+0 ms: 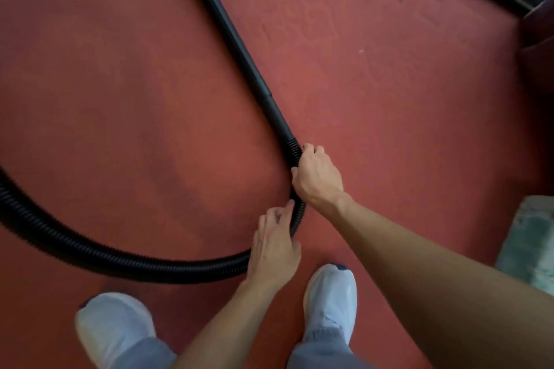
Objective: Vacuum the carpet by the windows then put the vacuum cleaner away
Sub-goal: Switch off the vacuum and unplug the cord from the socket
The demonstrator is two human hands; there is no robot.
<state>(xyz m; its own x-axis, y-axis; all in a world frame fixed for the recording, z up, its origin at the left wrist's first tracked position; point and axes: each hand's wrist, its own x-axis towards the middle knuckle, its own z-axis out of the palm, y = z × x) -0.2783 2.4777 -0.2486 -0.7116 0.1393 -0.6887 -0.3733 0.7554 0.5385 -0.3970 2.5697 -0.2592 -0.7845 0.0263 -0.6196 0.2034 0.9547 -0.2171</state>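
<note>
A rigid black vacuum wand [232, 36] slants from the far left to the middle. There it joins a ribbed black hose [120, 260], which curls near and leftward over red carpet [389, 84].

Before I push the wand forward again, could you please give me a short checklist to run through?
1. Right hand grips the hose just below the wand: ok.
2. Left hand gripping too: not ok, it lies on the hose with its fingers nearly straight.
3. Hose free of kinks: ok, it lies in one smooth loop on the carpet.
4. Feet off the hose: ok, the left shoe and the right shoe stand apart from it.
5. Floor head flat on the carpet: cannot tell, it is cut off at the top edge.
6. Carpet ahead clean: not ok, a pale fleck lies right of the wand.
</note>
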